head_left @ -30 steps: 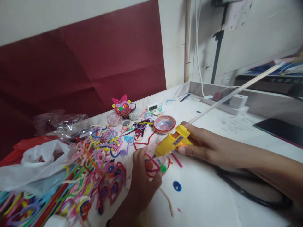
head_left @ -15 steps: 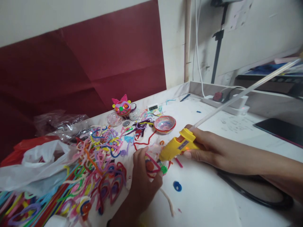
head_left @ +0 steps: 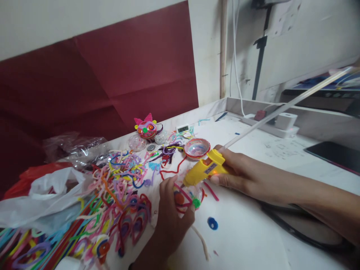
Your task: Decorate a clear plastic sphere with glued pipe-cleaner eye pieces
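The right hand is wrapped tight around the handle of a small yellow plastic hot-glue gun, an orange light glowing on its side and a long pale glue stick jutting out of its back toward the far right. The gun's nozzle points down and left onto a little clear plastic ball wound with red, orange and green pipe-cleaner pieces, which sits low on the white tabletop, pinched between the thumb and fingers of the left hand. Just left of that hand lies a wide heap of bent multicoloured pipe cleaners, and beyond it a crumpled white plastic bag. Behind the gun stands a small round bowl streaked pink and blue, and farther back a pink decorated ball with two pointed ears. A blue coiled disc lies on the table near the held ball.
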Action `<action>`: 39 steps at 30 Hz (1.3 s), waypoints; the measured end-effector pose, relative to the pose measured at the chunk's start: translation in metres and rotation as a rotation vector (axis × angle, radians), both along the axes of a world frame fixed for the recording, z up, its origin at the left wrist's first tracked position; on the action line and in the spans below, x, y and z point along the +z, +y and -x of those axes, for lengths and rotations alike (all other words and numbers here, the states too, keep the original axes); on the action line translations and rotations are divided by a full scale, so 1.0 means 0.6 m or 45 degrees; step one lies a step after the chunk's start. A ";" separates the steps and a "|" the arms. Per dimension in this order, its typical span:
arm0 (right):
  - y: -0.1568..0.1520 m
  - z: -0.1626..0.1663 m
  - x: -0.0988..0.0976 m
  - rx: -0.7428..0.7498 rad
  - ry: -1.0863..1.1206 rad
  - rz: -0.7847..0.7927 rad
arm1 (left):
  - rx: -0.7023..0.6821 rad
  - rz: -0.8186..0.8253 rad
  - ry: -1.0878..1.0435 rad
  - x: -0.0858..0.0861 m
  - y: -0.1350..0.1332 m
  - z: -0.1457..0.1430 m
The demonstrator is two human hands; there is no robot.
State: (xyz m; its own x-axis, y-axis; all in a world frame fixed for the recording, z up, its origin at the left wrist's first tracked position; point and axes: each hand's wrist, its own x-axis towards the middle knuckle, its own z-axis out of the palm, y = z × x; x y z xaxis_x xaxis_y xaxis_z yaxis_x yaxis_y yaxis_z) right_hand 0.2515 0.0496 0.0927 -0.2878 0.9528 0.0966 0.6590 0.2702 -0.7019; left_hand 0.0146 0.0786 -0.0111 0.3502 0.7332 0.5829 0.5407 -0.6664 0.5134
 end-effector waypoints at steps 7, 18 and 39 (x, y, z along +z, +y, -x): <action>0.003 0.006 0.002 -0.029 0.024 -0.107 | 0.003 -0.029 -0.005 -0.001 0.000 -0.001; -0.002 0.004 0.007 -0.035 -0.062 -0.059 | -0.005 -0.029 0.013 -0.001 0.000 0.000; -0.029 -0.018 -0.013 0.013 -0.033 0.055 | 0.002 -0.022 -0.013 0.000 0.000 -0.003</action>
State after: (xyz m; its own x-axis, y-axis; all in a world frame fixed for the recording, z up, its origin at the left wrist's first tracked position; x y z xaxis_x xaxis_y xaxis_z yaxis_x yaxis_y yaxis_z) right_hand 0.2624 0.0320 0.0849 -0.2994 0.9529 0.0479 0.6746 0.2470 -0.6957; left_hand 0.0163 0.0784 -0.0108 0.3430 0.7234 0.5991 0.5364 -0.6745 0.5073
